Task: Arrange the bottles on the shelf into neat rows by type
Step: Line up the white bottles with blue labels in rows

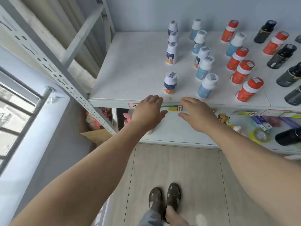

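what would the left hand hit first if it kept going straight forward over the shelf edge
Probably the front white bottle with the orange band, which stands just beyond the left hand; depth is hard to judge.

Both hands [172, 111] empty, seemingly at shelf [130, 79] edge.

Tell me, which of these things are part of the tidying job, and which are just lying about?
Job: orange-and-white bottles, blue bottles, red bottles, dark bottles, top shelf.
Lying about: cardboard box, tape roll, pink toy on the lower shelf.
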